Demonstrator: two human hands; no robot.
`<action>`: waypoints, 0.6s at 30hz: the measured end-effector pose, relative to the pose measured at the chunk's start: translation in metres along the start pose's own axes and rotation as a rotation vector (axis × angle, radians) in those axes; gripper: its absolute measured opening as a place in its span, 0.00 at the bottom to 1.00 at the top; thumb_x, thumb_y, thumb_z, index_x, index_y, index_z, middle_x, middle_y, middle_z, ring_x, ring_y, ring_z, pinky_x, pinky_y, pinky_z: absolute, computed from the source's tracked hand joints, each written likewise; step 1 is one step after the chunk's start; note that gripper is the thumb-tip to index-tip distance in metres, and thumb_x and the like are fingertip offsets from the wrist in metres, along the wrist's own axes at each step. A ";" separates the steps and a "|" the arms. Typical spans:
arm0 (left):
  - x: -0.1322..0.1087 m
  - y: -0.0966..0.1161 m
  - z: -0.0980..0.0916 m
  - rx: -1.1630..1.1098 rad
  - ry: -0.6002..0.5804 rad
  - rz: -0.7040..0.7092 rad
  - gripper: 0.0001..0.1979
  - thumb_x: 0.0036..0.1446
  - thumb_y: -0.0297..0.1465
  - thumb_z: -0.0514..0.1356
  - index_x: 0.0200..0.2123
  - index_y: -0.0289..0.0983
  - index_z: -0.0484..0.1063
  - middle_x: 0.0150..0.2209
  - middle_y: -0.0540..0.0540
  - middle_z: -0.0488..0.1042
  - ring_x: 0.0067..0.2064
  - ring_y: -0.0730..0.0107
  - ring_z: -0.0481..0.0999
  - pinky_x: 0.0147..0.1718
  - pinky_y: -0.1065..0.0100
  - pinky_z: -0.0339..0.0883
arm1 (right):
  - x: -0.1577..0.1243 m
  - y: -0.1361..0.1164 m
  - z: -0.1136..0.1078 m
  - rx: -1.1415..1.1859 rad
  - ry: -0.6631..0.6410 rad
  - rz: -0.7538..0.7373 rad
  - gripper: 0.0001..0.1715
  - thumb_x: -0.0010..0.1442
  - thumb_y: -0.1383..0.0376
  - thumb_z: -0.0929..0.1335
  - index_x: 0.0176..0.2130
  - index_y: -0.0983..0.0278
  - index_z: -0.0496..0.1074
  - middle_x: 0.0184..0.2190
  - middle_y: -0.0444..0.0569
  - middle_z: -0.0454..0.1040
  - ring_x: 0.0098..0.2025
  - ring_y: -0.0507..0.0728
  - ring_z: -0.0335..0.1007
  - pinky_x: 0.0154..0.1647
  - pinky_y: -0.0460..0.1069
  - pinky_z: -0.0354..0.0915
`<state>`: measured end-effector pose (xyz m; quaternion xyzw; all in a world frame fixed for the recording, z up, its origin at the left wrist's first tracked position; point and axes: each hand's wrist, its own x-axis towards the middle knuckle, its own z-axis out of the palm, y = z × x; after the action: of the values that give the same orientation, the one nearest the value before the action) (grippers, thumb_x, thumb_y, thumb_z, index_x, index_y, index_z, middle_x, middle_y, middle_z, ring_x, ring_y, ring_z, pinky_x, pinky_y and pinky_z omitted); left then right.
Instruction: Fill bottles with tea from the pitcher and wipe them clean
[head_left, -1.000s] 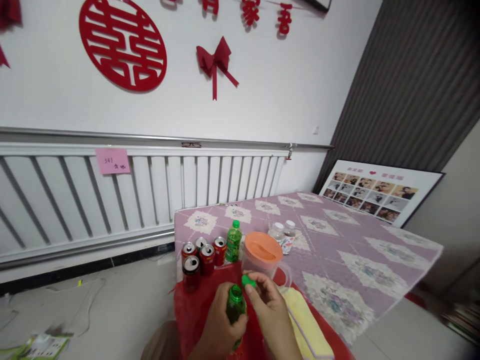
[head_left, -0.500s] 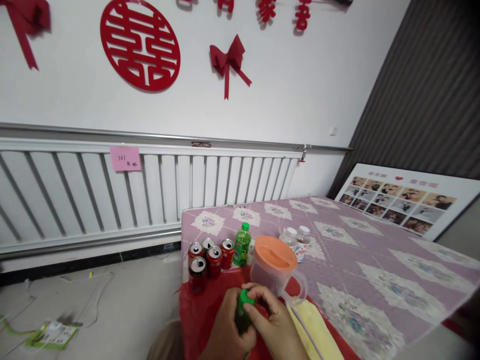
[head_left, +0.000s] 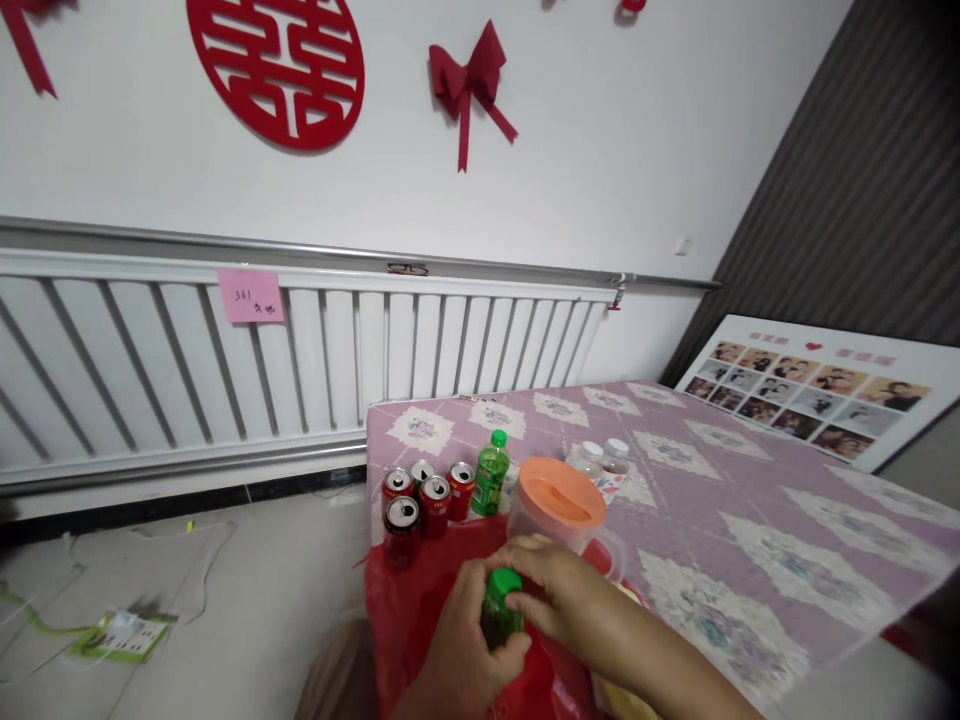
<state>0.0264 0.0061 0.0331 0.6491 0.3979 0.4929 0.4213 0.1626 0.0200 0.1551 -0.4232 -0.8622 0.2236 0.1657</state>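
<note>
A green plastic bottle (head_left: 501,618) stands in front of me over a red cloth, its green cap (head_left: 505,580) on top. My left hand (head_left: 469,635) is wrapped round the bottle's body. With its fingers curled about the cap, my right hand (head_left: 551,590) grips it from the right. Just beyond the hands is a clear pitcher with an orange lid (head_left: 562,497). Another green bottle (head_left: 490,478) stands upright left of the pitcher, beside several red drink cans (head_left: 433,506). The lower part of the held bottle is hidden by my left hand.
A purple patterned cloth (head_left: 697,530) covers the table, with the red cloth (head_left: 397,620) at its near left. Two white-capped bottles (head_left: 602,462) stand behind the pitcher. Partly under my right arm lies something yellow (head_left: 626,700). A white radiator (head_left: 322,360) lines the wall.
My right forearm has swung out to the right, and the right hand has turned over the cap. My left hand still holds the bottle. The view has tilted down slightly.
</note>
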 end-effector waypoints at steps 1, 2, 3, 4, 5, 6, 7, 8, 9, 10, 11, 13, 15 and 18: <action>0.000 -0.001 0.000 0.001 0.002 0.002 0.27 0.43 0.20 0.60 0.50 0.34 0.65 0.46 0.42 0.72 0.49 0.56 0.73 0.51 0.59 0.67 | 0.002 0.000 -0.002 -0.037 -0.020 -0.002 0.17 0.50 0.77 0.65 0.36 0.62 0.77 0.36 0.48 0.79 0.39 0.57 0.72 0.44 0.49 0.63; 0.000 -0.002 0.000 0.003 0.005 0.005 0.28 0.42 0.20 0.60 0.50 0.34 0.65 0.46 0.42 0.72 0.49 0.56 0.73 0.51 0.59 0.66 | 0.004 0.000 -0.003 -0.068 -0.042 -0.003 0.16 0.50 0.77 0.65 0.36 0.63 0.77 0.36 0.49 0.79 0.39 0.57 0.72 0.44 0.49 0.64; 0.000 -0.004 0.001 0.006 0.008 0.010 0.28 0.42 0.20 0.60 0.50 0.35 0.65 0.46 0.42 0.72 0.49 0.57 0.73 0.52 0.60 0.66 | 0.005 0.000 -0.004 -0.087 -0.064 -0.010 0.17 0.49 0.77 0.65 0.36 0.63 0.77 0.36 0.49 0.79 0.40 0.57 0.72 0.44 0.50 0.64; 0.000 -0.005 0.001 0.012 0.011 0.011 0.28 0.42 0.20 0.60 0.50 0.35 0.65 0.47 0.42 0.72 0.50 0.57 0.73 0.52 0.60 0.66 | 0.006 0.000 -0.005 -0.095 -0.084 -0.022 0.17 0.49 0.77 0.65 0.36 0.63 0.77 0.36 0.49 0.79 0.40 0.58 0.72 0.44 0.50 0.64; 0.000 -0.007 0.002 0.020 0.015 0.009 0.27 0.42 0.20 0.61 0.49 0.36 0.65 0.47 0.42 0.72 0.50 0.57 0.73 0.53 0.60 0.66 | 0.007 0.001 -0.005 -0.095 -0.099 -0.036 0.18 0.49 0.78 0.65 0.37 0.63 0.77 0.36 0.49 0.79 0.40 0.58 0.72 0.44 0.50 0.64; 0.000 -0.008 0.002 0.028 0.016 0.002 0.27 0.42 0.20 0.61 0.49 0.37 0.65 0.47 0.42 0.72 0.51 0.57 0.73 0.53 0.60 0.65 | 0.008 0.001 -0.006 -0.087 -0.114 -0.049 0.18 0.49 0.78 0.65 0.37 0.62 0.77 0.36 0.48 0.79 0.40 0.58 0.72 0.45 0.50 0.64; 0.000 -0.009 0.002 0.035 0.018 -0.008 0.27 0.42 0.20 0.61 0.48 0.37 0.65 0.48 0.42 0.73 0.51 0.57 0.73 0.54 0.60 0.65 | 0.009 0.001 -0.008 -0.074 -0.127 -0.059 0.19 0.48 0.78 0.65 0.36 0.62 0.77 0.36 0.48 0.79 0.41 0.57 0.72 0.45 0.50 0.64; 0.000 -0.009 0.002 0.040 0.018 -0.017 0.27 0.42 0.20 0.62 0.48 0.38 0.65 0.48 0.42 0.73 0.51 0.57 0.73 0.54 0.59 0.65 | 0.010 0.001 -0.009 -0.061 -0.135 -0.067 0.20 0.48 0.79 0.65 0.36 0.62 0.77 0.35 0.47 0.79 0.41 0.57 0.72 0.46 0.50 0.64; 0.000 -0.009 0.002 0.042 0.015 -0.024 0.27 0.42 0.21 0.62 0.48 0.38 0.65 0.48 0.42 0.73 0.51 0.57 0.73 0.54 0.59 0.65 | 0.010 0.001 -0.010 -0.050 -0.139 -0.074 0.20 0.47 0.79 0.64 0.36 0.61 0.77 0.35 0.47 0.79 0.41 0.57 0.72 0.46 0.50 0.64; 0.000 -0.009 0.002 0.042 0.016 -0.024 0.27 0.42 0.21 0.62 0.48 0.38 0.65 0.48 0.42 0.73 0.51 0.57 0.73 0.54 0.59 0.65 | 0.010 0.001 -0.011 -0.042 -0.145 -0.086 0.21 0.47 0.80 0.64 0.36 0.61 0.77 0.35 0.46 0.79 0.41 0.57 0.72 0.46 0.50 0.64; 0.000 -0.010 0.002 0.041 0.018 -0.018 0.27 0.42 0.21 0.62 0.48 0.37 0.66 0.48 0.42 0.73 0.51 0.56 0.73 0.54 0.59 0.65 | 0.010 0.000 -0.011 -0.036 -0.148 -0.102 0.22 0.47 0.80 0.63 0.36 0.61 0.77 0.35 0.46 0.79 0.41 0.57 0.72 0.47 0.51 0.64; 0.001 -0.010 0.002 0.039 0.026 0.002 0.27 0.42 0.20 0.62 0.48 0.37 0.66 0.48 0.42 0.73 0.51 0.56 0.73 0.54 0.59 0.65 | 0.009 -0.001 -0.012 -0.027 -0.145 -0.125 0.23 0.48 0.80 0.62 0.37 0.61 0.78 0.36 0.46 0.80 0.41 0.57 0.72 0.48 0.51 0.64; 0.001 -0.010 0.003 0.038 0.032 0.013 0.26 0.42 0.20 0.62 0.47 0.38 0.66 0.47 0.43 0.73 0.50 0.57 0.73 0.53 0.59 0.66 | 0.008 -0.003 -0.013 -0.004 -0.136 -0.133 0.25 0.49 0.80 0.61 0.39 0.60 0.78 0.37 0.45 0.80 0.42 0.56 0.73 0.48 0.51 0.64; 0.001 -0.011 0.004 0.034 0.022 0.010 0.26 0.42 0.20 0.62 0.47 0.38 0.65 0.47 0.42 0.72 0.50 0.57 0.73 0.53 0.59 0.66 | 0.007 -0.006 -0.011 0.042 -0.119 -0.130 0.25 0.49 0.78 0.62 0.39 0.58 0.79 0.38 0.45 0.81 0.42 0.56 0.75 0.47 0.50 0.65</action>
<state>0.0292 0.0098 0.0222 0.6526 0.4075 0.4952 0.4035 0.1596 0.0253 0.1687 -0.3487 -0.8914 0.2551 0.1369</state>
